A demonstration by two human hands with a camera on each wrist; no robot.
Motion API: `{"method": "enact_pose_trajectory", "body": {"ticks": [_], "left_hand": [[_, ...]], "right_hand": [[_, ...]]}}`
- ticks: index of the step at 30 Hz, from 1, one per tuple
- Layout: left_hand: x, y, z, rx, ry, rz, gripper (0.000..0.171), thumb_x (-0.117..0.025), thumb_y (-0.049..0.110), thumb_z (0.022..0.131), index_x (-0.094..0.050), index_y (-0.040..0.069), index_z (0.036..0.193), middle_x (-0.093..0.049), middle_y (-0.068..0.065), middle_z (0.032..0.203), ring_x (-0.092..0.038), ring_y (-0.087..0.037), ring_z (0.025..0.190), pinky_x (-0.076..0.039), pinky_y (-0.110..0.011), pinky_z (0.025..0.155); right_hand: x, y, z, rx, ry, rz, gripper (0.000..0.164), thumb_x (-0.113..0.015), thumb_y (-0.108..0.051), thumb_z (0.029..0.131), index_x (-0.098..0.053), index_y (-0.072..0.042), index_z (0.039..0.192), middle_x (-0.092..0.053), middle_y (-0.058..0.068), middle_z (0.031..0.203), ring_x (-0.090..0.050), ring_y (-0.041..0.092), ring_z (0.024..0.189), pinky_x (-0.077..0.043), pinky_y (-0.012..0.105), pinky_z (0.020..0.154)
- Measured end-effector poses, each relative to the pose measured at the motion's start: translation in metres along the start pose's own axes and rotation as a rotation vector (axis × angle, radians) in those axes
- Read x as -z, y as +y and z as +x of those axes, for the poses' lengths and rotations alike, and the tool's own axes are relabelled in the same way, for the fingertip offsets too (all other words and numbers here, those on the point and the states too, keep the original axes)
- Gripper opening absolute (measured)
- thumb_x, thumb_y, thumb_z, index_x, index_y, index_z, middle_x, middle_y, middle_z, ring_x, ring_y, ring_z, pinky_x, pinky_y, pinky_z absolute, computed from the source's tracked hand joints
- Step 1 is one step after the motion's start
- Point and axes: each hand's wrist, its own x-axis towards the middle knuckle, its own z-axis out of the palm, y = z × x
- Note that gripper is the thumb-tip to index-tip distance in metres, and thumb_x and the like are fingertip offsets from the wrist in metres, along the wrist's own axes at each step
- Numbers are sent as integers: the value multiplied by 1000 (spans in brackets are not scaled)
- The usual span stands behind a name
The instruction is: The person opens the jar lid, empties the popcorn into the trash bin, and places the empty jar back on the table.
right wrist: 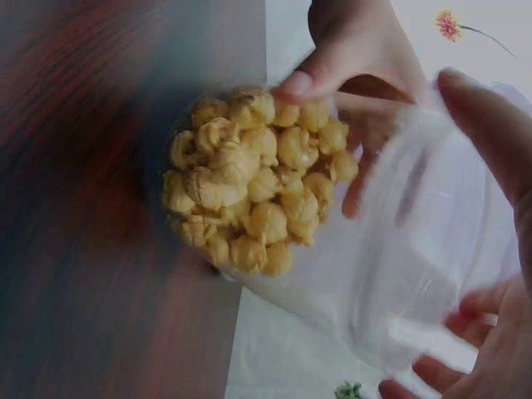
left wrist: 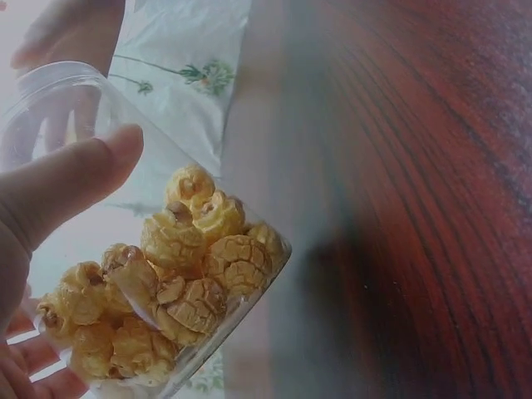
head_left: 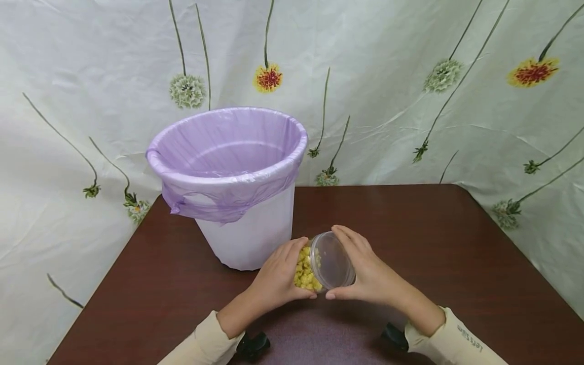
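A clear plastic jar (head_left: pixel 304 271) lies tilted between my two hands, low over the table in front of the bin. Yellow caramel-coated popcorn (left wrist: pixel 179 274) fills its lower part, away from the round end. My left hand (head_left: pixel 280 274) grips the jar's body, thumb on the near side and fingers behind it. At the jar's other end is a translucent round lid (head_left: pixel 336 261), turned up and to the right. My right hand (head_left: pixel 369 271) holds it around the rim, with fingertips at the top edge and thumb at the bottom.
A white bin (head_left: pixel 255 243) lined with a purple bag (head_left: pixel 214 197) stands behind the jar to the left. The dark red-brown tabletop (head_left: pixel 410 223) extends to both sides. A white curtain (head_left: pixel 378 40) with printed flowers hangs behind and along the sides.
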Motion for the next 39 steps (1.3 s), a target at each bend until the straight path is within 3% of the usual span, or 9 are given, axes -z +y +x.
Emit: {"method": "enact_pose_trajectory", "body": {"ticks": [8, 18, 23, 29, 39], "left_hand": [[1, 1, 3, 8, 7, -1, 102, -85, 42, 50, -36, 1, 129, -45, -11, 122, -45, -22, 110, -38, -37, 92], [1, 1, 2, 27, -4, -11, 101, -86, 40, 49, -36, 2, 129, -45, -10, 122, -44, -22, 111, -38, -38, 92], [3, 2, 1, 17, -5, -5, 102, -86, 40, 49, -36, 1, 129, -46, -11, 122, -45, -23, 111, -38, -38, 92], [3, 1, 0, -4, -13, 16, 104, -85, 43, 49, -35, 0, 130, -46, -12, 122, -45, -23, 111, -38, -36, 93], [4, 1, 0, -15, -18, 16, 106, -85, 43, 48, -35, 0, 130, -46, -12, 122, -45, -23, 111, -38, -36, 93]], "right_hand": [[-8, -8, -1, -161, 82, -33, 118, -76, -57, 56, -12, -9, 143, -22, 15, 141, -25, 32, 125, -36, 51, 91], [-11, -11, -1, -185, 106, -81, 111, -71, -64, 57, -25, -4, 139, -31, 14, 131, -34, 28, 117, -42, 46, 85], [-9, -9, -2, -153, 85, -68, 111, -69, -66, 58, -23, -7, 140, -30, 12, 131, -33, 28, 117, -42, 46, 84], [-5, -5, -3, -59, 41, -40, 111, -78, -52, 58, -19, -12, 142, -25, 10, 137, -28, 27, 121, -40, 47, 87], [5, 3, -2, 94, -62, -21, 111, -81, -39, 59, -13, -19, 144, -15, 3, 146, -18, 26, 130, -32, 49, 95]]}}
